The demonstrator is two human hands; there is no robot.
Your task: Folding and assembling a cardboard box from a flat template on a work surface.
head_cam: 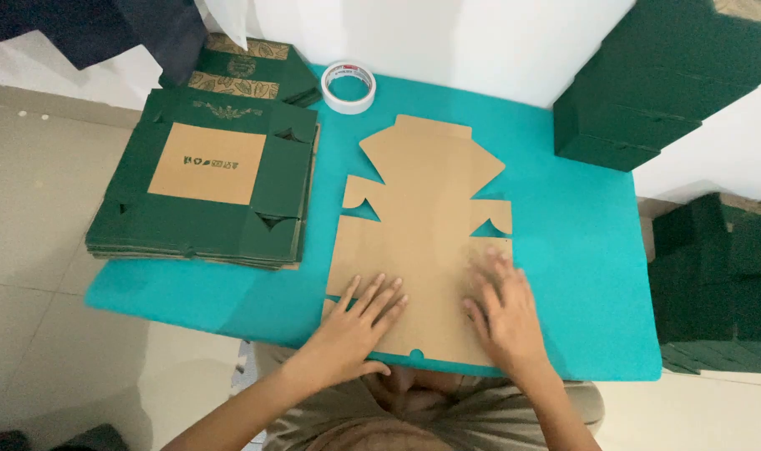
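the flat box blank [426, 242] under your hands is plain kraft brown all over, no print showing on this side. it's sitting on a bright teal mat [581, 250]. to your left, the stack of flat box blanks [205, 179] is dark green with a kraft brown square in the middle, small dark green symbols on that square and a thin gold ornament near the top edge. behind it, another pile of blanks [247, 67] is dark green with tan bands carrying a leaf pattern. the tape roll [348, 87] is white with a touch of red on its inner ring. the folded boxes [647, 83] on your right are solid dark green. floor tiles [30, 217] are pale beige.
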